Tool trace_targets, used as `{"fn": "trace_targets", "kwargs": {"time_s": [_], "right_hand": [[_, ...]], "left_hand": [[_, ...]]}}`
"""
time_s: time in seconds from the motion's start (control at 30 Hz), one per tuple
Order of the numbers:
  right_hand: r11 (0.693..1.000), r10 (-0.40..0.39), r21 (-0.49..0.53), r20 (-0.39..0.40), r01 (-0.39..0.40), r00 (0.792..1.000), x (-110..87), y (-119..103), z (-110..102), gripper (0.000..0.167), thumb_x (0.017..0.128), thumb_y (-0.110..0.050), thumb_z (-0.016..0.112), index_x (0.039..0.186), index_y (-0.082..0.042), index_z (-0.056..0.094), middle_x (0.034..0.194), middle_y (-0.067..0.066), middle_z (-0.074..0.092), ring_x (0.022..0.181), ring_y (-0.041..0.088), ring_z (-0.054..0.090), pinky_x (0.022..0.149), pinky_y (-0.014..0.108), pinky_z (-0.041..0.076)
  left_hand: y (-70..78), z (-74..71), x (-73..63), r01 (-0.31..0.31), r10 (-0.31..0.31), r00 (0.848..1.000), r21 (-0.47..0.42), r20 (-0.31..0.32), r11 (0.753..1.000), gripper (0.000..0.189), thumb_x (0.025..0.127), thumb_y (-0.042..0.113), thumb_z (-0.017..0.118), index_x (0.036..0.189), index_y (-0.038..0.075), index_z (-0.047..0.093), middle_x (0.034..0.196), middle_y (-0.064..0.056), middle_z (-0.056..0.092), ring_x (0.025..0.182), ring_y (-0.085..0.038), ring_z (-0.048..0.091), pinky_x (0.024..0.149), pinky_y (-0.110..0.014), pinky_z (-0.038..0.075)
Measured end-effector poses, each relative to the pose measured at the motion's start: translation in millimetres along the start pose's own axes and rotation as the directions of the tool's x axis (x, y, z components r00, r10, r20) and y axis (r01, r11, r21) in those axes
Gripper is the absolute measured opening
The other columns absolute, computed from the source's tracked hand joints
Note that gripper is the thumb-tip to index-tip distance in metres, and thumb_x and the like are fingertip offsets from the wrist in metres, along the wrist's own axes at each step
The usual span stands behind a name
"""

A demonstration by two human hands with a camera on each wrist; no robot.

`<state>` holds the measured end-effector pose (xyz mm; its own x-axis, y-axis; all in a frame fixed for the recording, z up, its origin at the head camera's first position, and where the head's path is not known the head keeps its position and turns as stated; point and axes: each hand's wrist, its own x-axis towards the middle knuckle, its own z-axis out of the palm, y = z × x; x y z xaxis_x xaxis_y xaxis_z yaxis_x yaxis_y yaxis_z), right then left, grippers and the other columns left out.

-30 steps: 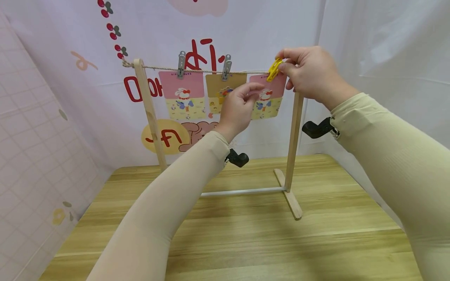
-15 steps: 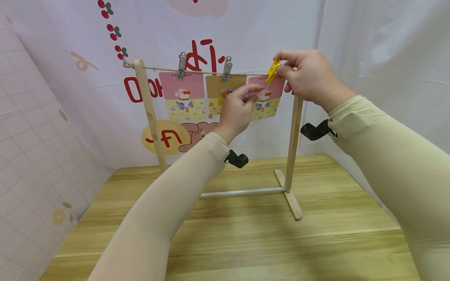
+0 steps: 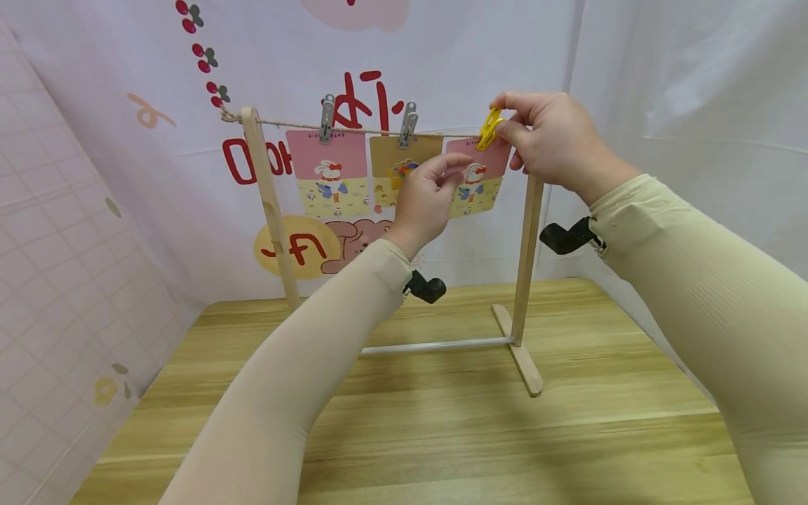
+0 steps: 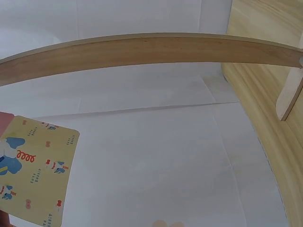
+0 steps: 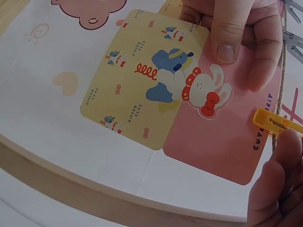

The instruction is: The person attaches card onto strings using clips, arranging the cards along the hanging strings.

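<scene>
A pink-and-yellow rabbit card (image 3: 475, 168) hangs upright at the right end of the twine (image 3: 457, 134). My right hand (image 3: 558, 137) pinches a yellow clothespin (image 3: 489, 130) on the card's top edge and the twine, between thumb and index finger. My left hand (image 3: 426, 196) is beside the card's left edge. Its thumb (image 5: 227, 52) and index finger stand apart, in front of the card. Whether they touch it cannot be told. In the left wrist view the card's lower part (image 4: 42, 170) shows at the left edge.
A second pink rabbit card (image 3: 328, 175) and a brown card (image 3: 385, 151) hang from grey clothespins (image 3: 326, 119). Wooden posts (image 3: 529, 259) joined by a white rod (image 3: 442, 344) stand on the wooden table (image 3: 442, 435). A printed white cloth (image 3: 492, 42) is behind.
My right hand, the yellow clothespin and the right card have shifted slightly left and down, and the twine sits a little lower. My left hand has stayed almost in place.
</scene>
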<state>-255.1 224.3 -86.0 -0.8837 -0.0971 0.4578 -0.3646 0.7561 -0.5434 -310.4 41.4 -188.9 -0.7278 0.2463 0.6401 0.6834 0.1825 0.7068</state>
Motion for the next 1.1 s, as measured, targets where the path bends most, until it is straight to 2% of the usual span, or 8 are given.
{"fn": "trace_targets", "kwargs": {"time_s": [0.27, 0.6, 0.9, 1.1], "right_hand": [[1.0, -0.014, -0.004, 0.001, 0.014, 1.0, 1.1, 1.3, 0.1, 0.032, 0.108, -0.019, 0.056, 0.139, -0.022, 0.065, 0.082, -0.009, 0.072, 0.054, 0.005, 0.062, 0.049, 0.02, 0.047], [1.0, -0.019, 0.005, 0.003, 0.019, 1.0, 1.4, 1.6, -0.3, 0.04, 0.109, -0.019, 0.052, 0.149, -0.023, 0.06, 0.084, -0.009, 0.072, 0.054, 0.006, 0.062, 0.048, 0.02, 0.046], [0.998, -0.056, 0.014, -0.022, 0.056, 0.998, 1.9, 3.9, 1.8, 0.047, 0.11, -0.021, 0.053, 0.157, -0.025, 0.051, 0.087, -0.006, 0.071, 0.055, 0.006, 0.06, 0.053, 0.019, 0.05], [0.998, -0.059, 0.032, -0.03, 0.06, 0.998, 3.3, 5.2, 2.0, 0.051, 0.11, -0.02, 0.056, 0.159, -0.028, 0.046, 0.087, -0.007, 0.069, 0.056, 0.006, 0.058, 0.054, 0.017, 0.05]], "left_hand": [[-0.7, 0.3, 0.6, -0.006, 0.006, 1.0, 0.005, -0.007, 1.0, 0.026, 0.107, 0.017, 0.061, 0.13, 0.018, 0.073, 0.13, 0.003, 0.073, 0.114, -0.008, 0.068, 0.096, -0.022, 0.055], [0.4, 0.8, 0.9, -0.023, 0.023, 0.999, 0.014, -0.025, 1.0, 0.025, 0.108, 0.017, 0.061, 0.13, 0.017, 0.073, 0.13, 0.002, 0.073, 0.111, -0.009, 0.067, 0.094, -0.021, 0.055], [-0.1, -0.2, -0.4, -0.019, 0.019, 1.0, 0.006, -0.022, 1.0, 0.025, 0.106, 0.019, 0.063, 0.13, 0.017, 0.073, 0.127, -0.001, 0.073, 0.093, -0.012, 0.061, 0.073, -0.022, 0.047], [-0.8, -0.7, -0.3, -0.022, 0.022, 1.0, 0.009, -0.018, 1.0, 0.026, 0.106, 0.02, 0.063, 0.13, 0.017, 0.072, 0.126, -0.001, 0.073, 0.087, -0.013, 0.057, 0.065, -0.022, 0.042]]}}
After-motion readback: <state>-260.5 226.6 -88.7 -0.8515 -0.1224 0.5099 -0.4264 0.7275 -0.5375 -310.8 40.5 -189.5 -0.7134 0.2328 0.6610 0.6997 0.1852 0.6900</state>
